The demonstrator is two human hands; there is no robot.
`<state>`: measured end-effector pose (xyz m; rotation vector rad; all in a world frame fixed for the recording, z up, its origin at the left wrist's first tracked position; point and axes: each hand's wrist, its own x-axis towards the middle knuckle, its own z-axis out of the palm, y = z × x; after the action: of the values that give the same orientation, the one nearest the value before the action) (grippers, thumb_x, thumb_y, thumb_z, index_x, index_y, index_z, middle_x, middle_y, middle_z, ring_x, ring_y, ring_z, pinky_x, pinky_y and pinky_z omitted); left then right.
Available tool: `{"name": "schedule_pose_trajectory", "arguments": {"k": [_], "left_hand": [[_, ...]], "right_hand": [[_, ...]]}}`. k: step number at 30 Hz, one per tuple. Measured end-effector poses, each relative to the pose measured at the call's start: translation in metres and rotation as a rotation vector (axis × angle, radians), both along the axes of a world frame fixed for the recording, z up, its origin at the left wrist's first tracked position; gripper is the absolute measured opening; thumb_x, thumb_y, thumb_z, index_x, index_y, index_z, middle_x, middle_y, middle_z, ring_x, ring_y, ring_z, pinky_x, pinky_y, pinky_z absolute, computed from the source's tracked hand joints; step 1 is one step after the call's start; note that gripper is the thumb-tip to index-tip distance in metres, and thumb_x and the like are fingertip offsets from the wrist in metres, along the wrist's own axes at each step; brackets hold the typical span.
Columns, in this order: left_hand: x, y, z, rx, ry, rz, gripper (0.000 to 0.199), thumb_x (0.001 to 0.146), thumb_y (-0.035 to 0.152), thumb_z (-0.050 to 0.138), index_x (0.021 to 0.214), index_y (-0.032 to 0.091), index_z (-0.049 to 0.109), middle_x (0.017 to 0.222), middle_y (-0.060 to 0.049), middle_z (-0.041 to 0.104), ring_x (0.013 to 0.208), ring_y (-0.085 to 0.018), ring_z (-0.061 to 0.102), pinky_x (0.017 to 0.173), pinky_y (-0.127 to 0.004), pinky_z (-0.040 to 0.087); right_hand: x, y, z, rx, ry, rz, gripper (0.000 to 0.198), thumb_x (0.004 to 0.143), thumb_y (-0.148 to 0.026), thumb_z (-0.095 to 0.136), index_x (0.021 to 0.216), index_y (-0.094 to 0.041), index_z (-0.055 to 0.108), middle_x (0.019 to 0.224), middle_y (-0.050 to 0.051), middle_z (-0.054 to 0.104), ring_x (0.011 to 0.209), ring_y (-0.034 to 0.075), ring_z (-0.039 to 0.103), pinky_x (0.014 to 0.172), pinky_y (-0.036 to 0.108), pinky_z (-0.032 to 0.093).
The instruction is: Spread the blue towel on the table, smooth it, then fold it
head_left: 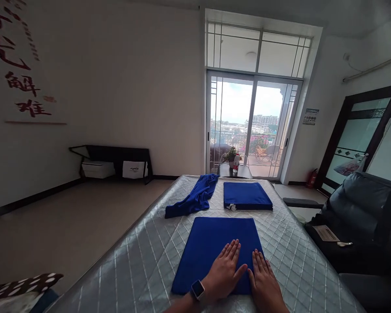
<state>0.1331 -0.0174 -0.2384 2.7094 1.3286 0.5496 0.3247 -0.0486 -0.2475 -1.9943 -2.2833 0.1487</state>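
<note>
A folded blue cloth [215, 248] lies flat on the grey quilted mattress [140, 265] right in front of me. Both palms press down on its near edge: my left hand [224, 270], with a watch on the wrist, and my right hand [263, 282] beside it, fingers spread. Farther up the mattress sits a neat stack of folded blue cloths [246, 195]. To its left an unfolded blue cloth [193, 198] lies crumpled.
A black leather sofa [361, 217] stands close along the right side. Beyond the mattress are a small table with a plant and bottle [233, 163] and a sliding glass door [252, 126]. A low black shelf [114, 163] stands against the left wall.
</note>
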Motion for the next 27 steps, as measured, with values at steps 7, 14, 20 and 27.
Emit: {"name": "schedule_pose_trajectory", "arguments": {"k": [7, 14, 20, 27], "left_hand": [[0.032, -0.016, -0.005, -0.119, -0.018, -0.095, 0.065, 0.101, 0.056, 0.02, 0.156, 0.024, 0.005, 0.164, -0.004, 0.017, 0.152, -0.022, 0.015, 0.124, -0.042, 0.02], [-0.073, -0.038, -0.022, -0.122, 0.09, 0.234, 0.066, 0.1, 0.057, 0.025, 0.154, 0.026, 0.003, 0.164, -0.002, 0.012, 0.151, -0.024, 0.02, 0.122, -0.043, 0.025], [-0.143, -0.054, -0.052, -0.052, 0.126, 0.426, 0.063, 0.099, 0.057, 0.032, 0.152, 0.028, 0.017, 0.161, -0.002, 0.026, 0.146, -0.025, 0.033, 0.117, -0.041, 0.037], [-0.172, -0.075, -0.061, 0.079, 0.04, 0.375, 0.058, 0.095, 0.052, 0.037, 0.148, 0.043, 0.013, 0.15, 0.006, 0.047, 0.134, -0.027, 0.052, 0.102, -0.041, 0.054]], "right_hand": [[0.006, 0.002, -0.005, 0.025, -0.007, 0.042, 0.059, 0.094, -0.039, 0.033, 0.151, -0.022, 0.037, 0.161, 0.002, 0.021, 0.15, 0.026, 0.015, 0.122, 0.05, 0.016], [0.008, 0.002, -0.009, 0.068, 0.03, -0.013, 0.063, 0.098, -0.044, 0.025, 0.154, -0.018, 0.028, 0.162, 0.004, 0.016, 0.151, 0.024, 0.011, 0.122, 0.048, 0.016], [0.007, 0.002, -0.012, 0.059, 0.034, -0.024, 0.062, 0.097, -0.042, 0.027, 0.154, -0.017, 0.028, 0.163, 0.004, 0.016, 0.15, 0.024, 0.014, 0.121, 0.049, 0.017], [0.027, 0.001, -0.005, 0.117, 0.083, 0.09, 0.055, 0.094, -0.045, 0.04, 0.144, -0.025, 0.05, 0.154, 0.006, 0.043, 0.143, 0.027, 0.036, 0.118, 0.046, 0.029]]}}
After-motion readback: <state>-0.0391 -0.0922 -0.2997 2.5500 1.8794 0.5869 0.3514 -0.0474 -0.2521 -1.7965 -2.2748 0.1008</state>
